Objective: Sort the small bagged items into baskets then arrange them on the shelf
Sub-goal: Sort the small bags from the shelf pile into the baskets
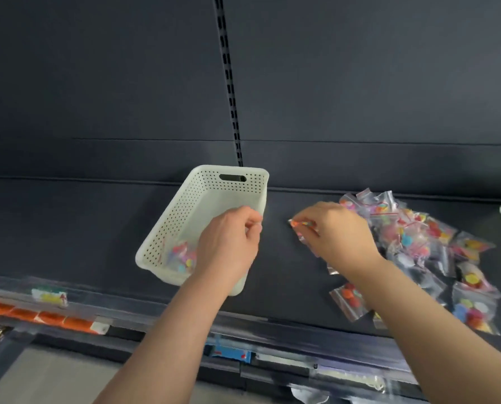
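The small bag (300, 225) with coloured pieces inside is pinched between the thumb and fingertips of my right hand (339, 234), in the air just to the right of the white basket (179, 217). Inside the basket, at its near end, lie the sorted bags (182, 253) of the same kind. My left hand (229, 240) is over the right wall of the basket with the fingers curled in; I cannot tell if it grasps something. Further to the right of the basket, a pile of bags (424, 237) lies on the dark shelf (68, 228), where the basket also stands. In front of the basket, along the shelf edge, runs a strip with orange labels (51, 316)
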{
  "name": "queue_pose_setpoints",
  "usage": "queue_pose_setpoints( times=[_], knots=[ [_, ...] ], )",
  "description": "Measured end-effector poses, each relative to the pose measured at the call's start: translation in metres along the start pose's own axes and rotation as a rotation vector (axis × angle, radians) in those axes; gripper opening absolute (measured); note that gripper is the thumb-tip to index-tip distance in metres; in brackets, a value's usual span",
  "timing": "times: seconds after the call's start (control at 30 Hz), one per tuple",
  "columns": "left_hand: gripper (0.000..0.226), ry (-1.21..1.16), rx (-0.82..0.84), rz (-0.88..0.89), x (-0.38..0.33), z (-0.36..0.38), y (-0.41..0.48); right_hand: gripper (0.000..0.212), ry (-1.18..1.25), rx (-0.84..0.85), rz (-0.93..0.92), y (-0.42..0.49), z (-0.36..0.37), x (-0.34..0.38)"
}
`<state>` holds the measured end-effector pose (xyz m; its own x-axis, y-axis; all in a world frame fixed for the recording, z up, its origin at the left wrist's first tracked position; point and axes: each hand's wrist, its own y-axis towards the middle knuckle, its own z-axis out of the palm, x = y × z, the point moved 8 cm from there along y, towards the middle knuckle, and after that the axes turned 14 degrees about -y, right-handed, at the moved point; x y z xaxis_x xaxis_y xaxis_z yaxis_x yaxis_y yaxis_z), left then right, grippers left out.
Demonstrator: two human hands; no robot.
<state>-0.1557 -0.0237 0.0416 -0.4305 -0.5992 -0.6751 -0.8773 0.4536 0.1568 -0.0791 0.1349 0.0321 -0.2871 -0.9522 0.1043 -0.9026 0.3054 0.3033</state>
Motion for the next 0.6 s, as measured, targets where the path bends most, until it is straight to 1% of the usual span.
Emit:
queue_pose_setpoints(
  times=[0.17,0.27,0.33,0.43,0.5,0.6],
  knots=[
    [0.017,-0.022,0.239,0.209,-0.056,0.068,0.009,0.015,-0.093,0.018,0.235,-0.047,-0.008,-0.068],
    [0.019,-0.012,0.372,0.29,-0.078,0.104,0.008,0.021,-0.171,0.007,0.427,-0.08,-0.023,-0.112],
    [0.021,0.001,0.426,0.33,-0.089,0.122,0.008,0.021,-0.208,-0.009,0.559,-0.102,-0.03,-0.139],
    [0.024,0.006,0.446,0.349,-0.096,0.137,0.009,0.018,-0.243,0.016,0.667,-0.123,-0.033,-0.16],
    [0.024,0.009,0.427,0.345,-0.098,0.143,0.012,0.017,-0.243,0.034,0.679,-0.126,-0.031,-0.162],
    [0.024,0.036,0.394,0.36,-0.103,0.151,0.02,0.022,-0.229,0.037,0.68,-0.124,-0.026,-0.16]
  ],
)
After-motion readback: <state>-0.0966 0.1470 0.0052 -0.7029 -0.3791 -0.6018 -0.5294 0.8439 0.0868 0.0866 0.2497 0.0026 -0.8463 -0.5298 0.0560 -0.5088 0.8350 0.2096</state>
